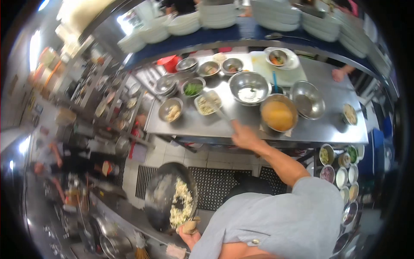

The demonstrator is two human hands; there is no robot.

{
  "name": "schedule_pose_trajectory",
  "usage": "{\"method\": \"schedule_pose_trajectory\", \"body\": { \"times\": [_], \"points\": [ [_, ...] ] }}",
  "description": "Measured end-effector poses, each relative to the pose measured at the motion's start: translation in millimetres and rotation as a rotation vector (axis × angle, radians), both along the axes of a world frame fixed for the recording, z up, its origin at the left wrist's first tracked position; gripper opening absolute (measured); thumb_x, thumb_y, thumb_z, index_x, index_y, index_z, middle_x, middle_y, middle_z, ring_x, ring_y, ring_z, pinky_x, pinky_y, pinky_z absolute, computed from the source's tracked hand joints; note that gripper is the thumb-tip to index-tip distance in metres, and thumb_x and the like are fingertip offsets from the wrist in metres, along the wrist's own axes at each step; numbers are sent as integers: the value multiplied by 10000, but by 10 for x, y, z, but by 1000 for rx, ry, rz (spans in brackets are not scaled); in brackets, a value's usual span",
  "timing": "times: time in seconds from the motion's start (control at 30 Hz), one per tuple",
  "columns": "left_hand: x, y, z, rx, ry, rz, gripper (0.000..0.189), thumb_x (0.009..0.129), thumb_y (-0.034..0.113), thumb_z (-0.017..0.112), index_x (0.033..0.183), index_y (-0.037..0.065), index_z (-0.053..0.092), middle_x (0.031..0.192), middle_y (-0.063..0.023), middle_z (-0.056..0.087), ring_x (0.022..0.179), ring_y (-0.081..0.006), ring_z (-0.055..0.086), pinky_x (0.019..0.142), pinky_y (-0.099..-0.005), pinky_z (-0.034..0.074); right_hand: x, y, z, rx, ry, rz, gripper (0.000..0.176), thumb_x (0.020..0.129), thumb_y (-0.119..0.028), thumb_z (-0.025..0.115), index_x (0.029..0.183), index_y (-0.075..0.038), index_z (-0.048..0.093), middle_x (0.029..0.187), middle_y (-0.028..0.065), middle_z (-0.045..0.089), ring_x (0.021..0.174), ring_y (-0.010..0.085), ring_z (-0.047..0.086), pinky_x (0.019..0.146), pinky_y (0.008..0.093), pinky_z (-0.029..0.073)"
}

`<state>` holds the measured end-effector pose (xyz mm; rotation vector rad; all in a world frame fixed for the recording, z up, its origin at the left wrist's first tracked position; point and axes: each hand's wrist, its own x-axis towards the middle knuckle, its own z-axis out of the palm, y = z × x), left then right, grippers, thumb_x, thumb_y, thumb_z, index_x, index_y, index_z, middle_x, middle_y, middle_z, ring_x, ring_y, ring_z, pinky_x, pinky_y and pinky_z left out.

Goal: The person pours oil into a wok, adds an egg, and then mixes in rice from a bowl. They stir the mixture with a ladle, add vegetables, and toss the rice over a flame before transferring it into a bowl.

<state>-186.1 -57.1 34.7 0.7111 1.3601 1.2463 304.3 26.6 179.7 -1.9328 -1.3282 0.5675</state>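
My left hand (189,238), at the lower middle, is closed on a folded tan cloth (189,225) at the rim of a dark wok (157,209). The wok is tilted, with pale yellow-white chopped food (182,202) along its right side. My right hand (246,136) reaches over the front edge of the steel table (241,123). Its fingers are wrapped round a long metal utensil (223,114), whose far end is at a white square container (214,94) of pale pieces. The utensil's head is too blurred to name.
Metal bowls stand around the container, among them one with greens (192,89) and a pot of yellow liquid (279,113). Stacked plates (217,16) line the shelf above. At left another person (71,157) stands near the stoves. Another person's hand (340,74) rests at the table's right.
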Motion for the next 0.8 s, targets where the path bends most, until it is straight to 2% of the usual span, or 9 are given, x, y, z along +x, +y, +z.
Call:
{"method": "schedule_pose_trajectory", "body": {
  "times": [0.1,0.17,0.23,0.3,0.4,0.53,0.6,0.7,0.8],
  "points": [
    [99,475,182,-128,-200,-11,141,752,144,573,800,12,577,705,-103,580,628,-265,597,617,-384,512,-640,-245,662,-141,32,343,404,807,-90,452,1194,17,407,706,293,601,679,468,607,622,558,482],
    [170,841,385,-115,-259,-148,199,733,117,596,877,-20,596,767,-93,590,607,-255,576,626,-357,504,-1331,-402,343,-270,-6,698,446,815,-89,453,1240,34,388,748,282,608,692,436,621,616,524,481],
    [-177,1271,-399,-29,-379,-96,141,738,102,588,793,-27,597,779,-135,612,639,-285,610,649,-374,525,-1943,-439,-257,-347,12,1020,374,797,-88,494,1155,12,451,708,251,592,703,415,621,588,521,460],
    [321,540,585,-123,-446,178,120,709,76,606,740,-32,563,724,-99,567,644,-271,602,658,-373,521,-2030,-309,-403,-214,62,1009,372,785,-103,523,1142,-25,451,724,234,600,700,402,625,575,508,464],
    [355,-394,872,174,-243,154,142,703,47,617,793,-41,551,751,-102,563,659,-240,595,611,-356,504,-1692,-489,-84,-133,276,925,407,808,-148,528,1200,-81,442,744,224,608,704,403,621,633,499,482],
    [275,499,746,95,-162,-129,227,837,86,562,1039,-17,563,864,-118,609,665,-175,587,540,-292,470,-1688,96,510,-135,268,681,379,843,-251,554,1149,-39,481,930,252,616,868,341,619,752,460,481],
    [52,1204,542,355,492,-261,238,878,179,575,1064,30,572,901,-72,628,685,-146,586,543,-272,466,-1963,587,436,-307,276,592,341,824,-214,589,1099,-27,514,811,122,630,662,216,601,594,385,496],
    [-154,1336,-420,-41,-800,237,157,809,239,583,889,113,535,810,-52,588,672,-223,586,600,-347,508,-1870,463,778,-216,589,570,334,834,-142,528,1144,-20,503,621,8,503,452,100,456,411,260,376],
    [441,275,376,20,-622,308,403,804,140,536,1191,58,457,1132,-143,594,1011,-338,619,866,-469,529,-1646,260,655,-294,740,561,345,821,-109,541,1149,-15,489,600,0,483,372,99,417,351,245,332]
  ]
}}
